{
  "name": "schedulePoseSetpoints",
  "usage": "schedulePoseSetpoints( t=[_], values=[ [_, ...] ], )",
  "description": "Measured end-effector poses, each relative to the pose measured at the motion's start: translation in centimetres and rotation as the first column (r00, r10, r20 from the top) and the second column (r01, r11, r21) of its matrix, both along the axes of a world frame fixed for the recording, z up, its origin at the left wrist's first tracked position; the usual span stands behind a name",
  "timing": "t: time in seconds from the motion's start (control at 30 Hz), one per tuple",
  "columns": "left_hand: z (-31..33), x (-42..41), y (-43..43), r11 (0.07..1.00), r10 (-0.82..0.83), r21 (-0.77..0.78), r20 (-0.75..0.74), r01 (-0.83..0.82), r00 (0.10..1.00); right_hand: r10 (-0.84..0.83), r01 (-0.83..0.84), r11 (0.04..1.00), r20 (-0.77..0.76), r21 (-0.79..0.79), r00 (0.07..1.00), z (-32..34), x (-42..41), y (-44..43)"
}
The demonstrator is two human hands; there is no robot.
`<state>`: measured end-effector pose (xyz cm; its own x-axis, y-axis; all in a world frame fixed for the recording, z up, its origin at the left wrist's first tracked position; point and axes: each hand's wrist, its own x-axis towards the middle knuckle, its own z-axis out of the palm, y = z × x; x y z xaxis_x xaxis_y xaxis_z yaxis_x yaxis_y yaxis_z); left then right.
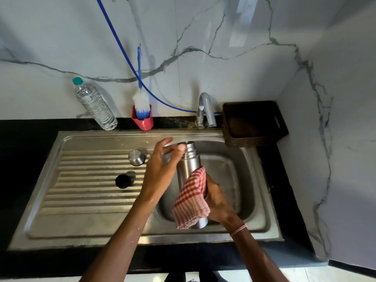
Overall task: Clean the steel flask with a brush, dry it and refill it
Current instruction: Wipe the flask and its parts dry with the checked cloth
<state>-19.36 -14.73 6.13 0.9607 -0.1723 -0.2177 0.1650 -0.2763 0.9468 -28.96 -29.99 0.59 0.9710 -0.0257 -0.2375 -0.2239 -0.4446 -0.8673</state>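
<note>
Steel sink under marble wall; water bottle, brush at back; cap on drainboard. Left hand spread by neck of flask, contact unclear in blur. Flask tilted over basin, right hand gripping it through cloth. Risk: wet steel slips, drops into basin

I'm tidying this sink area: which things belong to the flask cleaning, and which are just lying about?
Job in hand: steel flask, checked cloth, brush, water bottle, steel cap, black stopper.
Lying about: dark basket, blue hose.
</note>
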Motion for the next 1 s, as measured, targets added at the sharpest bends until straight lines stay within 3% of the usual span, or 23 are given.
schedulePoseSetpoints(
  t=[0.1,0.17,0.3,0.37,0.43,0.5,0.57,0.6,0.67,0.73,0.8,0.87,1.0],
  values=[
    [-0.4,1.0,-1.4,0.996,0.085,-0.023,-0.126,-0.089,0.988,0.022,-0.027,0.981,-0.025,-0.194,0.999,-0.3,0.7,0.9],
    [-0.5,1.3,-1.6,0.993,0.088,-0.065,-0.174,-0.1,0.981,0.035,-0.029,0.982,0.026,-0.186,0.999,0.0,1.0,0.7],
    [1.1,2.1,-1.1,0.97,-0.115,-0.237,-0.266,0.051,0.957,0.18,-0.129,0.962,-0.203,0.241,0.962,0.4,1.5,-1.8],
    [1.6,2.7,-0.3,0.922,-0.209,-0.375,-0.279,0.094,0.937,0.193,-0.009,0.886,-0.352,0.464,0.916,-0.2,1.3,-2.6],
    [1.7,3.1,0.3,0.905,-0.228,-0.416,-0.284,0.095,0.931,0.152,-0.028,0.93,-0.317,0.365,0.936,-1.4,1.0,-3.2],
    [1.5,3.3,0.6,0.939,-0.175,-0.336,-0.28,0.074,0.944,0.113,-0.024,0.958,-0.299,0.285,0.947,-0.4,1.1,-3.2],
    [0.8,3.2,0.6,0.976,-0.085,-0.217,-0.289,0.022,0.954,0.182,-0.147,0.975,-0.221,0.166,0.958,0.6,1.9,-2.4],
    [0.5,3.0,0.5,0.985,-0.025,-0.17,-0.291,-0.026,0.956,0.228,-0.221,0.974,-0.19,0.057,0.955,1.0,2.3,-1.7],
    [0.0,2.6,0.2,0.975,0.11,-0.151,-0.301,-0.161,0.947,0.186,-0.206,0.952,-0.107,-0.226,0.977,1.6,2.5,-0.7],
    [0.0,2.1,-0.1,0.946,0.188,-0.193,-0.325,-0.26,0.927,0.172,-0.164,0.938,-0.002,-0.304,0.985,1.7,2.4,-0.2],
    [0.2,2.2,0.0,0.945,0.161,-0.225,-0.315,-0.238,0.935,0.208,-0.21,0.969,-0.028,-0.131,0.978,1.8,2.4,-0.6],
    [0.4,2.6,0.5,0.943,0.069,-0.292,-0.306,-0.163,0.949,0.289,-0.267,0.949,-0.127,0.17,0.949,1.3,3.1,-1.7],
    [1.2,3.3,0.9,0.867,-0.107,-0.497,-0.272,-0.045,0.956,0.492,-0.263,0.691,-0.173,0.673,0.853,0.3,3.1,-2.5]
  ],
)
